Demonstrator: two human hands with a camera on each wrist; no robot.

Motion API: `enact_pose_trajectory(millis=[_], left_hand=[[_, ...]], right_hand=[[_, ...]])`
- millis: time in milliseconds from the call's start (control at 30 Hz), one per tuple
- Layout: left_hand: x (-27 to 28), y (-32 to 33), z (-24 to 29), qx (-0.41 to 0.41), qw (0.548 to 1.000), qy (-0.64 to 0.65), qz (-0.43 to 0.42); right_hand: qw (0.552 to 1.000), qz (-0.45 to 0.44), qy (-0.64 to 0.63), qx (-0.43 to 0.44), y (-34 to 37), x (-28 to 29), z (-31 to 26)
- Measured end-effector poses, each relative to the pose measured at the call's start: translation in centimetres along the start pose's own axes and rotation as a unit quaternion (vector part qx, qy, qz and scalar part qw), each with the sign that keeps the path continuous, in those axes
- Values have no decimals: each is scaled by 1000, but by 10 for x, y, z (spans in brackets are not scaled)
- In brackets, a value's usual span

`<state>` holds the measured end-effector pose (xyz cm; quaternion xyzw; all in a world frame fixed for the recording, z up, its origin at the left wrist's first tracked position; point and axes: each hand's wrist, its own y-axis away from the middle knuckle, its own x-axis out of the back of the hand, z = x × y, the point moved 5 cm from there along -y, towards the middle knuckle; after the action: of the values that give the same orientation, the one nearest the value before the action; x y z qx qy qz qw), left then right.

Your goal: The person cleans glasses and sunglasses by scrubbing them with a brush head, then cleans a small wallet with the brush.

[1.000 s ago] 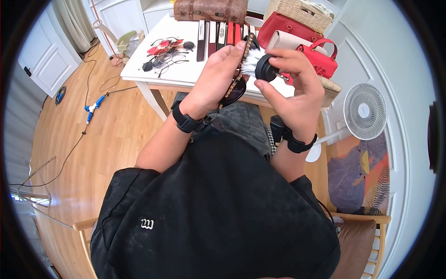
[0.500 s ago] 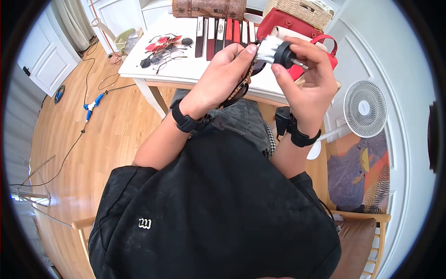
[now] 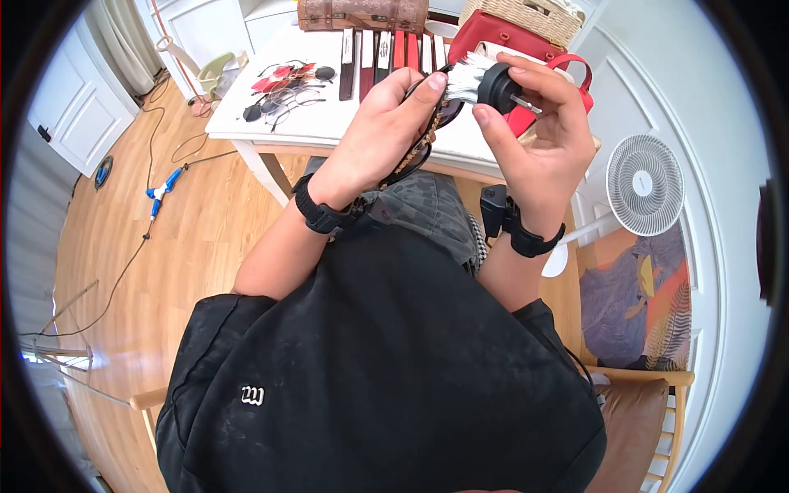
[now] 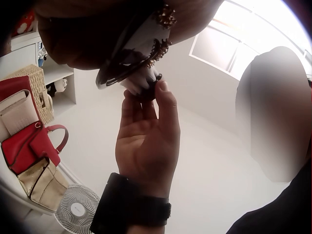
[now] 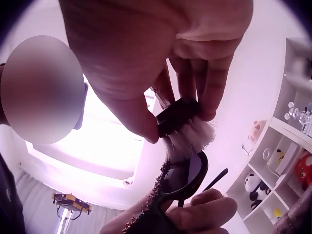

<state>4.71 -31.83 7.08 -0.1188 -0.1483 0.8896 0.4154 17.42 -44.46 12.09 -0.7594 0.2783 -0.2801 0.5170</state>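
Dark sunglasses (image 3: 417, 156) with a gold beaded frame are gripped by the left hand (image 3: 380, 131), its thumb on the upper part of the frame. The right hand (image 3: 544, 135) pinches the black round base (image 3: 496, 89) of a brush between thumb and fingers; a metal shank sticks out behind the base. White bristles (image 3: 467, 77) point left at the upper lens. In the right wrist view the bristles (image 5: 189, 140) touch the top of a lens (image 5: 187, 173). The left wrist view shows the bristles (image 4: 141, 80) against the glasses, partly hidden behind them.
On the white table (image 3: 226, 122) lie several other glasses (image 3: 283, 92) at the left and a row of long narrow cases (image 3: 384, 56). A brown case (image 3: 362, 15), a red bag (image 3: 493, 37) and a woven basket (image 3: 534, 20) stand behind. A white fan (image 3: 644, 184) stands at the right.
Over the last second both hands have moved, the right hand upward and to the right with the brush. Since half a second ago the brush has shifted slightly left and the glasses have turned slightly.
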Motion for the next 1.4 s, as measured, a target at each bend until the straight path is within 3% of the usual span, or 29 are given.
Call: enact_pose_trajectory(millis=[100,233,300,400,900,1233,1400], left_hand=[[-1,-1,-3,-20,1000,2,3],[1,-1,-4,-37,999,-15,3],[1,-1,-4,-28,999,-17,2],[0,-1,-6,-21,1000,-15,7],[1,0,0,-23,999,-19,23],[0,1,-2,-25,999,-18,23],[1,0,-3,-30,999,-15,24]], right_hand=[[998,59,29,3,0,1,-1],[997,71,27,-13,0,6,-2],[997,54,-60,-20,1,6,-3],[997,-1,-65,-37,1,3,-3],[993,-75,-29,-89,3,5,-2],[996,-27,-63,-48,3,0,-4],[999,-19,-10,-33,2,3,-2]])
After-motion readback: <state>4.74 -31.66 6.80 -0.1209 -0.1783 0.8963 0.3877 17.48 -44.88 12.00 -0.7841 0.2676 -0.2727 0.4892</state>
